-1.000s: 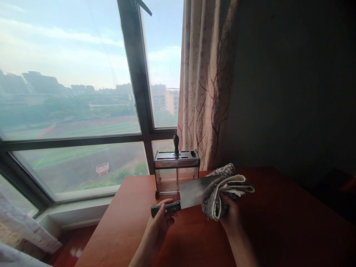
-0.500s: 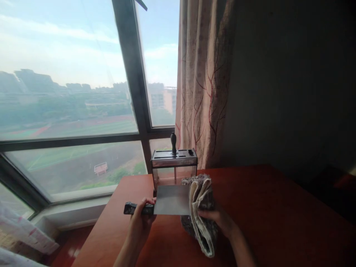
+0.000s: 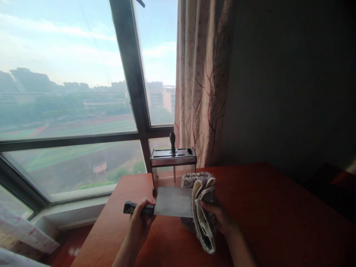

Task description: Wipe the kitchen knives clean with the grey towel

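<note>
My left hand is wrapped round the black handle of a cleaver, whose broad grey blade lies level and points right. A folded grey and cream cloth is gripped in my right hand, its layers hanging down. The blade's far end goes behind or into the cloth's folds, so its tip is hidden. Both things are held up above the red-brown table. Just beyond the blade stands a knife block with clear sides and a slotted top, a dark handle sticking up out of it.
The red-brown table stretches to the right beside a dark wall. A large window fills the left, with a patterned curtain at its right edge. Another piece of light fabric hangs at lower left.
The cloth and my right hand have shifted slightly right along the blade, so a little more of the blade shows. My left hand keeps its hold on the handle.
</note>
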The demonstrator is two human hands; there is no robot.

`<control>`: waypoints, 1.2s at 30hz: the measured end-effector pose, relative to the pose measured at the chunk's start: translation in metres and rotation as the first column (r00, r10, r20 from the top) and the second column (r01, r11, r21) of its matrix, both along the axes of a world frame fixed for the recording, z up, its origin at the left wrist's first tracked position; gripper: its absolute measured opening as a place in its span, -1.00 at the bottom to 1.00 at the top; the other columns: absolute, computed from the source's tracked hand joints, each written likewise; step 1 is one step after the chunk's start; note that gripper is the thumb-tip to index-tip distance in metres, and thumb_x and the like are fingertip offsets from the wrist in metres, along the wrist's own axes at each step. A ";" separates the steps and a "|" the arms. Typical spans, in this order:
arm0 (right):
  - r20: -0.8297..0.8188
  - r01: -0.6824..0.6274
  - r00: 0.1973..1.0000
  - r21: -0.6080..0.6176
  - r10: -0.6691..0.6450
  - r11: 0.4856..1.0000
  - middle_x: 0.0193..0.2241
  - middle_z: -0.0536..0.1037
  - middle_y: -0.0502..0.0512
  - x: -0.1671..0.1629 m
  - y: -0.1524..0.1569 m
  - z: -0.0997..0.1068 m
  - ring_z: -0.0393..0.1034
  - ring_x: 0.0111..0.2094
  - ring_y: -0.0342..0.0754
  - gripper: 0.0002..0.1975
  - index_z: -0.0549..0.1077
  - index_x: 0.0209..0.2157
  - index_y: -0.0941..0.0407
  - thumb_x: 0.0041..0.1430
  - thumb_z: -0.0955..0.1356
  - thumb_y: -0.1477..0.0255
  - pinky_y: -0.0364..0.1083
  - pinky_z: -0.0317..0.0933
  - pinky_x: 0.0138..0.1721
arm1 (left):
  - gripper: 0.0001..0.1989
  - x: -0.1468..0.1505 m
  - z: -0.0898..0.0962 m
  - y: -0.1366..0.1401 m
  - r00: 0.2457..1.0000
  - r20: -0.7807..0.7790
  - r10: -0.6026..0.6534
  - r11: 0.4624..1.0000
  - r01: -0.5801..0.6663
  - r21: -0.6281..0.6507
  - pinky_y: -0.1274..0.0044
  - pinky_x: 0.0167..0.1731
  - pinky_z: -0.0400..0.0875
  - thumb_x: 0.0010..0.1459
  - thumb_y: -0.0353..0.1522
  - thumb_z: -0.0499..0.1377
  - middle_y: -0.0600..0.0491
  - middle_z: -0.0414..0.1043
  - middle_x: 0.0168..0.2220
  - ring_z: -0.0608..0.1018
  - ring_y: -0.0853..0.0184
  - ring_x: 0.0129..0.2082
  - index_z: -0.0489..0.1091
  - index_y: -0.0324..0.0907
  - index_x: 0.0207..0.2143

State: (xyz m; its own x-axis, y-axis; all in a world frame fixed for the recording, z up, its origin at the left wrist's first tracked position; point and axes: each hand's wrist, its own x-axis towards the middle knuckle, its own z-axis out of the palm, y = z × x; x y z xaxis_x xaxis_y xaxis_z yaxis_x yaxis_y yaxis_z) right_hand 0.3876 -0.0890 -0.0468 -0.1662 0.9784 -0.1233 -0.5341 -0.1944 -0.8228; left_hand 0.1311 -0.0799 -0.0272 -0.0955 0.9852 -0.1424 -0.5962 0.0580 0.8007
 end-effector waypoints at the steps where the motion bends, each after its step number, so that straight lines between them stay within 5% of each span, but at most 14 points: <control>1: -0.005 0.008 1.000 -0.001 -0.008 1.000 -0.39 0.63 0.06 0.000 0.001 0.000 0.51 -0.39 0.02 -0.61 0.56 -0.27 0.14 -0.18 0.56 0.30 -0.07 0.32 -0.29 | -0.78 0.000 -0.001 0.000 1.000 -0.005 -0.005 1.000 0.005 0.012 0.69 -0.70 0.10 -0.14 -0.28 0.33 0.16 0.34 -0.54 0.29 0.52 -0.62 0.42 -0.23 -0.60; 8: -0.033 0.194 0.981 0.064 -0.192 0.979 -0.35 0.64 0.05 -0.003 0.009 -0.002 0.53 -0.34 0.03 -0.64 0.55 -0.27 0.14 -0.16 0.56 0.35 -0.06 0.35 -0.26 | -0.76 0.003 -0.015 0.002 0.997 -0.059 -0.039 0.998 0.041 0.039 0.65 -0.66 0.12 -0.04 -0.22 0.31 0.14 0.34 -0.61 0.28 0.52 -0.67 0.49 -0.24 -0.51; 16: -0.192 0.465 0.863 -0.061 -0.467 0.883 -0.34 0.65 -0.03 -0.012 0.018 -0.007 0.55 -0.35 -0.04 -0.59 0.54 -0.21 0.07 -0.17 0.57 0.31 -0.11 0.41 -0.29 | -0.76 0.015 -0.021 0.001 0.999 0.018 -0.034 0.999 0.034 0.022 0.64 -0.64 0.20 0.00 -0.23 0.30 0.12 0.36 -0.59 0.31 0.50 -0.67 0.52 -0.26 -0.46; 24: -0.371 0.402 0.828 -0.132 -0.421 0.906 -0.37 0.66 -0.01 -0.013 0.020 -0.015 0.55 -0.43 -0.06 -0.70 0.54 -0.28 0.10 -0.11 0.54 0.33 -0.11 0.43 -0.40 | -0.76 0.018 -0.019 0.000 0.997 0.065 -0.029 1.000 0.029 0.010 0.64 -0.63 0.22 -0.02 -0.23 0.32 0.12 0.36 -0.56 0.30 0.51 -0.64 0.51 -0.26 -0.48; 36: -0.473 0.220 0.829 -0.215 -0.298 0.952 -0.39 0.67 -0.01 -0.001 0.021 -0.017 0.57 -0.37 -0.01 -0.80 0.57 -0.32 0.10 -0.05 0.50 0.38 -0.05 0.42 -0.25 | -0.71 0.032 -0.018 -0.003 0.978 0.199 0.060 0.997 -0.050 -0.056 0.66 -0.65 0.22 -0.04 -0.16 0.31 0.16 0.32 -0.62 0.21 0.56 -0.70 0.48 -0.24 -0.48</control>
